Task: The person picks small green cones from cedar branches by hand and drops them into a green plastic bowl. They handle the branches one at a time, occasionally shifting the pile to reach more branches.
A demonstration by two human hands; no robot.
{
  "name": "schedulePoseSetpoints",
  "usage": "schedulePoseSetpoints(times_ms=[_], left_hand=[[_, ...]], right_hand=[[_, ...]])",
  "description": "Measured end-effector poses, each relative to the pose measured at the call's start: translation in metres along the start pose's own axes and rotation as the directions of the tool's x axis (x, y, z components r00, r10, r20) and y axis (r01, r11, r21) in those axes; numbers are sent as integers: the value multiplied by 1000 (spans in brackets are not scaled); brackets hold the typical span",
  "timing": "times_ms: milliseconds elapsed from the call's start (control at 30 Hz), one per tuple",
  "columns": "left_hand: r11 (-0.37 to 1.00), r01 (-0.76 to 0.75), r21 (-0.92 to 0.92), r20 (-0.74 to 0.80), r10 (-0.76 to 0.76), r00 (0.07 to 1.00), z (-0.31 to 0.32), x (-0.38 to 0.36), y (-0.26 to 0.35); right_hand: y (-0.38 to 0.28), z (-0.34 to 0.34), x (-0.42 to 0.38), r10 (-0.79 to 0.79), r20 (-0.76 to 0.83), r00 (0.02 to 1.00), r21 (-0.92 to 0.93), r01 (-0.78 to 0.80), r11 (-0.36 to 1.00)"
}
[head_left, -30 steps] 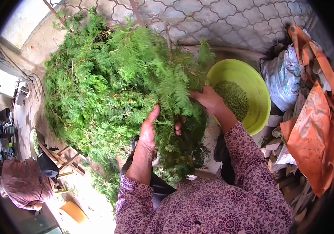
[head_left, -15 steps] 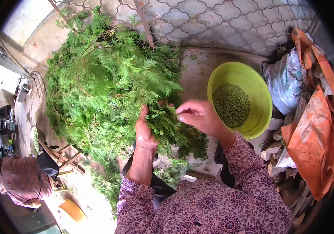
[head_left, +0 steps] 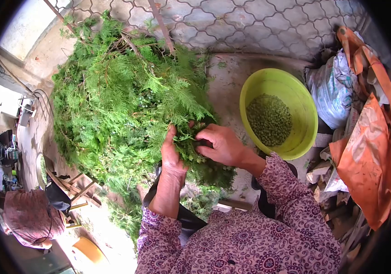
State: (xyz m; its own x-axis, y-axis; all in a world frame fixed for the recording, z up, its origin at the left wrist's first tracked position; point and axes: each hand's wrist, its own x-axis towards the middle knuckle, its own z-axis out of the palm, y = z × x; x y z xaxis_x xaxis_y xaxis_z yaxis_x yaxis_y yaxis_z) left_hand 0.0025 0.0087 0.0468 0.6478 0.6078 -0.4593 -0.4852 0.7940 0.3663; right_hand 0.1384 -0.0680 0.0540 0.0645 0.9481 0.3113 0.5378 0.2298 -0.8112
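My left hand (head_left: pixel 171 155) is closed around a leafy evergreen branch (head_left: pixel 184 137), thumb up along its near side. Close by on the right, my right hand (head_left: pixel 225 146) has its fingers curled and pinched in among the same sprigs; what lies between the fingertips is hidden. Beyond both hands spreads a large heap of cut evergreen branches (head_left: pixel 108 105) with flat, feathery foliage. To the right of my hands stands a lime-green basin (head_left: pixel 306 114), partly filled with small round green cones or seeds (head_left: pixel 268 119).
A wire mesh fence (head_left: pixel 250 27) runs behind the heap. At right are a white sack (head_left: pixel 330 93), an orange sack (head_left: pixel 364 160) and stacked wood (head_left: pixel 341 205). At left are a wooden stool (head_left: pixel 81 189), a person in patterned clothing (head_left: pixel 28 214) and a yellow-orange container (head_left: pixel 89 251).
My right hand has moved slightly left and down, from just off the sprigs into them, fingers curling more. My left hand keeps hold of the branch. The view has shifted slightly.
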Motion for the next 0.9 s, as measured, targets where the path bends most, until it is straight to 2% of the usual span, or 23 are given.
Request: schedulePoseSetpoints(times_ms=[133,233,367,433,567,633,667,733,767,833,867,900], left_hand=[[999,7,-31,-13,-7,1000,-1,1,-3],[1000,21,1,12,-21,1000,7,-5,-2],[999,32,-13,9,-32,999,-4,2,-5],[1000,9,4,3,-9,1000,-10,6,-6],[999,10,36,-12,-10,1000,-5,1,-5],[999,36,13,-96,-35,995,-2,-1,-7],[999,37,8,-97,-36,995,-3,0,-8],[997,59,-59,-63,-62,996,-5,-2,-9],[997,57,-61,-66,-61,996,-6,-2,-8],[997,53,-57,-72,-57,996,-5,-3,-7],[997,51,-58,-73,-55,996,-3,-3,-6],[998,58,-23,-66,-59,996,-2,-3,-5]], right_hand=[[6,1,2,19,18,1000,-63,-18,998],[5,-1,2,-53,4,999,3,53,999],[12,2,2,-26,28,999,-12,27,1000],[6,0,3,114,60,992,10,-115,993],[10,-3,2,177,83,981,48,-182,982],[17,-6,2,166,205,965,131,-195,972],[20,-7,1,169,209,963,129,-198,972],[23,-5,0,199,279,940,263,-274,925],[21,-5,0,198,281,939,264,-274,925],[13,-7,2,321,312,894,324,-418,849],[15,-4,1,319,314,894,324,-417,849],[17,2,-1,326,250,912,328,-397,857]])
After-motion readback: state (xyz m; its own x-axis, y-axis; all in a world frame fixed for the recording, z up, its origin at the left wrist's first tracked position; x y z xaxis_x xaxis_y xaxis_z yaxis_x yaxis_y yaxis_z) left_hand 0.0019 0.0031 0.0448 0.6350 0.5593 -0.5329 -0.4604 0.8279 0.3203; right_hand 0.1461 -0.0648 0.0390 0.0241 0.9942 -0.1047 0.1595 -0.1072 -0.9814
